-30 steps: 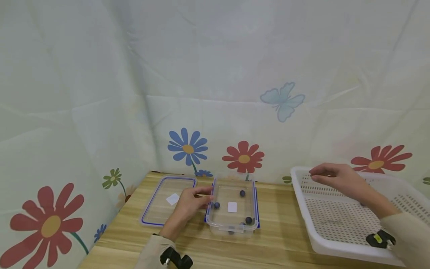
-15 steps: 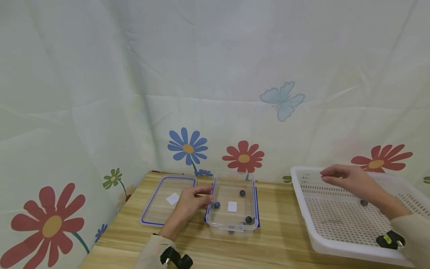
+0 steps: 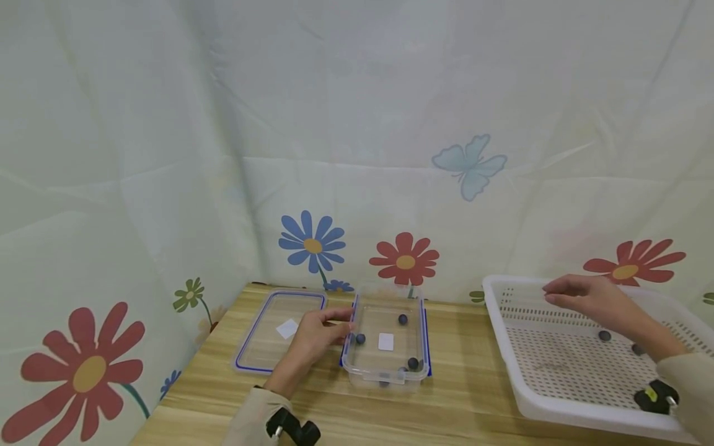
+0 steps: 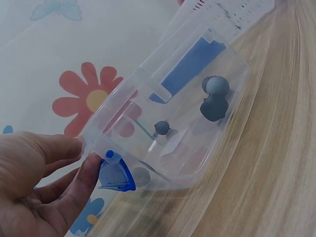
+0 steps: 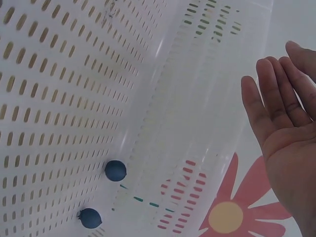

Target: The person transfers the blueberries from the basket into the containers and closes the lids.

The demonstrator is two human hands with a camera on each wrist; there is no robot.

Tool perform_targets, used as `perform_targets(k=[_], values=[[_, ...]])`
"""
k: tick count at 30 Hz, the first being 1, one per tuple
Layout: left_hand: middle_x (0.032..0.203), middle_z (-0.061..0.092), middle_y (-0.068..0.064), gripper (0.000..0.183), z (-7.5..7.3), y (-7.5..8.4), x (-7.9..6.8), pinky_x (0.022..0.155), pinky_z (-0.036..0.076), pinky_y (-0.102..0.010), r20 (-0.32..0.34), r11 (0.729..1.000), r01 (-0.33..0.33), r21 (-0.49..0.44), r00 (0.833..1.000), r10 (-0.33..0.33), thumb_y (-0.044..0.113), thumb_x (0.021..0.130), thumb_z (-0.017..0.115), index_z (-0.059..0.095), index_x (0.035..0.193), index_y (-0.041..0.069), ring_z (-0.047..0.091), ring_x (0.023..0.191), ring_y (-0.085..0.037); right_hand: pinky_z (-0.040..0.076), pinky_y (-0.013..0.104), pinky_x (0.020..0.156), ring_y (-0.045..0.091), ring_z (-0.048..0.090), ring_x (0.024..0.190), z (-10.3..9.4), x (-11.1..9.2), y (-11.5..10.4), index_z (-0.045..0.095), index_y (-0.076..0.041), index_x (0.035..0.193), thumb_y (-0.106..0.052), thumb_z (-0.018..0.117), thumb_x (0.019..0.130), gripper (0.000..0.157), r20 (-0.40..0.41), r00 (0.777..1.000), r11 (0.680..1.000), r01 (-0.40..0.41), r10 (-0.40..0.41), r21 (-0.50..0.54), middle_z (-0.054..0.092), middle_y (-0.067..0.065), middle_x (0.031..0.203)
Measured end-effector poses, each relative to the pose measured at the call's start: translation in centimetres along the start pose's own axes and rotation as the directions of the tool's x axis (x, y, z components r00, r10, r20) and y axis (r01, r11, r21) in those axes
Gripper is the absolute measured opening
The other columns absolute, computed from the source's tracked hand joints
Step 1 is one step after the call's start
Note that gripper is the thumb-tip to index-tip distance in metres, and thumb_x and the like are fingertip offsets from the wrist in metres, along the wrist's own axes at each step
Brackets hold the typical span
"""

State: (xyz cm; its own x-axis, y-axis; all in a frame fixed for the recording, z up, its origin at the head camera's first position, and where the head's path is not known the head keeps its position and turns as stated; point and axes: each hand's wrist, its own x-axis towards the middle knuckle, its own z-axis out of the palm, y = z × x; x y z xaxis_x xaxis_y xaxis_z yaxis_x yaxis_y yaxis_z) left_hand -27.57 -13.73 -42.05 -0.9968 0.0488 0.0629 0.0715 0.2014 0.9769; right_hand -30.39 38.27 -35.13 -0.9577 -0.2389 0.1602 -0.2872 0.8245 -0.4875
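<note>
1. The clear plastic box (image 3: 372, 376) stands upright on the wood-grained tabletop (image 3: 457, 359), its far end near the hanging cloth (image 3: 362, 93).
2. Inside it lie several blueberries (image 3: 413, 363), round and dull dark blue, some close against the walls.
3. The left hand (image 3: 312, 337) has its grip on the box's left rim, thumb and fingers pinching beside a blue latch (image 4: 117, 173).
4. Leftward, the lid (image 3: 262, 347) lies flat, round-cornered and edged in blue.
5. On the other side, a strip of tabletop separates the box from a white plastic basket (image 3: 519, 396), whose slotted floor bears two more blueberries (image 5: 116, 171).
6. The right hand (image 3: 594, 300) hovers over the basket, its grip released, fingers extended.
7. Behind, the cloth shows creases, printed flowers and a butterfly.
</note>
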Motion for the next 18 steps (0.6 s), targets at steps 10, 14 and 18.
perform_targets(k=[10,14,18], values=[[0.117,0.075,-0.02,0.032,0.0,0.1,0.0,0.078,0.066,-0.041,0.001,1.0,-0.001,0.011,1.0,0.001,0.004,0.096,0.079,0.075,0.126,-0.005,0.075,0.093,-0.03,0.057,0.026,0.074,0.037,0.07,0.104,-0.5,-0.1,1.2,0.073,0.002,0.126,-0.026,0.078,0.099,0.039,0.017,1.0,1.0,0.0,0.001,-0.025,0.076,0.015,0.114],[0.117,0.075,-0.02,0.033,0.0,0.0,0.1,0.078,0.066,-0.041,-0.001,1.0,-0.003,0.017,1.0,0.003,0.004,0.095,0.079,0.075,0.126,-0.006,0.075,0.093,-0.03,0.057,0.025,0.074,0.038,0.071,0.104,-0.6,-0.1,1.8,0.073,0.003,0.125,-0.025,0.078,0.099,0.038,0.018,1.0,0.999,0.005,-0.005,-0.034,0.076,0.014,0.112],[0.116,0.075,-0.019,0.033,0.0,-0.1,0.1,0.078,0.066,-0.041,-0.003,1.0,-0.007,0.021,1.0,0.007,0.005,0.095,0.08,0.075,0.126,-0.005,0.075,0.092,-0.029,0.057,0.028,0.074,0.037,0.07,0.103,-0.7,-0.3,2.3,0.073,0.004,0.124,-0.024,0.078,0.099,0.038,0.017,1.0,0.999,0.002,-0.002,-0.038,0.076,0.016,0.112]])
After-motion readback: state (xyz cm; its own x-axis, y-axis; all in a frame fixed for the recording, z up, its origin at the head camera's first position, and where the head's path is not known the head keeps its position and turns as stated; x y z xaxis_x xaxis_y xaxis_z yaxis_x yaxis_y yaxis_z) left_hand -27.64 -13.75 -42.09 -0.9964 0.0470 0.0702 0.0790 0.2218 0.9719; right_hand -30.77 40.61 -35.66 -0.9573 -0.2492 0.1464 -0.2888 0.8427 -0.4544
